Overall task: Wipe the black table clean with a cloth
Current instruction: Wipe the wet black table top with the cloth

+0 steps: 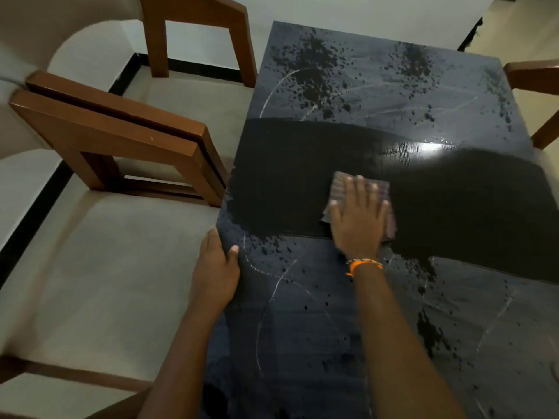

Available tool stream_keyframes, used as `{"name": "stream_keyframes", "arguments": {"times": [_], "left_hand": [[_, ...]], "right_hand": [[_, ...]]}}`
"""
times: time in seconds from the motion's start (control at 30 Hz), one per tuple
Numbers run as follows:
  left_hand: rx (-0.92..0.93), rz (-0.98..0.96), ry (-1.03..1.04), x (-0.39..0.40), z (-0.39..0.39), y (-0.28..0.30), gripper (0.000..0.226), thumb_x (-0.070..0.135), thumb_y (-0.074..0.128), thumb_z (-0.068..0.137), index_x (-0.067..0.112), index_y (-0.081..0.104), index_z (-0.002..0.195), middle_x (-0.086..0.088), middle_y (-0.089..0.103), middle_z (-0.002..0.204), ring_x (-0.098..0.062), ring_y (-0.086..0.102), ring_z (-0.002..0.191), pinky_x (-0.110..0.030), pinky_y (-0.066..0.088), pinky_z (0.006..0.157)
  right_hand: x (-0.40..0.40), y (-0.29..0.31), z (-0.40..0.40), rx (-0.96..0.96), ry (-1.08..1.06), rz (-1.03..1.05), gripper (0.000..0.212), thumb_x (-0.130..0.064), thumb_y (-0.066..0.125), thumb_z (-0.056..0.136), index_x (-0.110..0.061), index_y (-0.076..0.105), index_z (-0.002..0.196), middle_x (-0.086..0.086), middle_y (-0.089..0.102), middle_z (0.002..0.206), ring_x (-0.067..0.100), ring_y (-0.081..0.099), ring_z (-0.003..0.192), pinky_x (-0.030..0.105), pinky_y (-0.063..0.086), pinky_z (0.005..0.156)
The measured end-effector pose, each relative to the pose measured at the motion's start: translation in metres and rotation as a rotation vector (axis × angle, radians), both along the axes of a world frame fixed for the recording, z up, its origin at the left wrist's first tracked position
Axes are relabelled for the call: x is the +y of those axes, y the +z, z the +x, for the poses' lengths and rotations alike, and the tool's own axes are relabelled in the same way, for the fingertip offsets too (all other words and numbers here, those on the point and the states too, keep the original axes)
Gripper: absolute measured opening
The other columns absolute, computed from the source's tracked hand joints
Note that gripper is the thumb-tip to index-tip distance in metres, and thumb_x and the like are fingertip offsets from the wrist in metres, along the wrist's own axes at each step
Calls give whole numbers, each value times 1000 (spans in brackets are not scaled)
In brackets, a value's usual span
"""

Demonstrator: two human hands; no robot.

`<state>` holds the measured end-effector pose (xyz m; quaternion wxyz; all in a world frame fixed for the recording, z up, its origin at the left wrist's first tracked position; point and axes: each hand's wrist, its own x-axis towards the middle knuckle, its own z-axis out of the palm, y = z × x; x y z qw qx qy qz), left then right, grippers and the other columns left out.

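The cloth (360,189) lies flat near the middle of the black table (378,95). The right hand (358,219) presses down on it with fingers spread out straight. An orange band (364,264) is on that wrist. A wide dark band runs across the table by the cloth, and the rest looks grey and dusty with dark spots and thin pale lines. The left hand (216,264) rests on the table's left edge, fingers down the side and thumb on top. Wooden chairs (121,125) with pale seats stand just beside the table
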<state>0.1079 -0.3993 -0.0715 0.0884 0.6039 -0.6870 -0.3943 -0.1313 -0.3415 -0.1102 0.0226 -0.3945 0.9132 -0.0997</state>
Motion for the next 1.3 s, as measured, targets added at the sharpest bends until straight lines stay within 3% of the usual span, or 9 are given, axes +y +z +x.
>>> {"name": "stream_keyframes", "arguments": {"times": [0.17,0.47,0.63,0.83,0.93,1.0,1.1,1.2,1.3], "left_hand": [[0,-13,32,2,-3,0,56,18,38,98,7,16,148,-12,22,154,-27,25,140,-34,21,113],[63,28,-19,-1,6,-4,53,7,33,98,4,12,147,-9,19,156,-20,22,142,-21,16,111],[139,-5,-17,4,20,-6,53,13,36,98,12,16,148,-4,24,155,-17,25,141,-26,19,116],[259,37,86,13,35,-4,47,4,37,96,9,31,142,-7,38,147,-18,34,136,-6,18,98],[239,4,107,20,40,-6,40,-1,37,94,2,45,133,-12,51,135,-25,46,127,-9,27,94],[203,-5,108,26,41,-5,37,0,36,94,3,48,129,-13,53,132,-27,48,124,-14,31,95],[109,-27,63,33,38,1,49,8,36,97,8,26,145,-7,29,152,-19,27,140,-20,17,110],[82,-33,13,39,35,6,54,14,36,98,11,16,148,-4,18,156,-16,19,143,-16,10,108],[52,-14,0,41,32,6,59,20,41,97,12,13,149,-5,17,156,-21,22,142,-28,17,114]], "right_hand": [[-8,4,9,-27,-273,-31,69,-44,24,85,-16,20,148,9,16,157,34,8,145,57,3,115],[-139,9,114,-23,538,62,59,-42,31,94,-22,20,148,3,13,158,28,7,146,50,1,116],[-175,14,87,-61,583,138,59,-45,30,98,-22,11,149,0,2,159,24,-4,147,47,-6,116],[-129,16,130,-21,639,157,60,-43,28,98,-21,8,150,1,-2,159,26,-7,146,47,-8,116],[-89,12,154,-30,727,143,63,-48,22,94,-21,10,149,1,3,159,26,-3,146,45,-10,115],[-70,10,162,-58,720,100,69,-52,12,86,-21,16,149,1,12,158,27,4,146,46,-6,116],[-55,10,153,-72,653,89,73,-53,6,82,-22,14,149,0,12,158,26,5,146,45,-4,116],[-35,13,123,-58,533,97,75,-53,3,81,-23,10,149,-1,7,159,26,3,147,48,-2,116],[-2,9,77,-39,367,105,74,-53,4,81,-25,12,149,-2,8,159,26,5,146,50,2,116]]}}
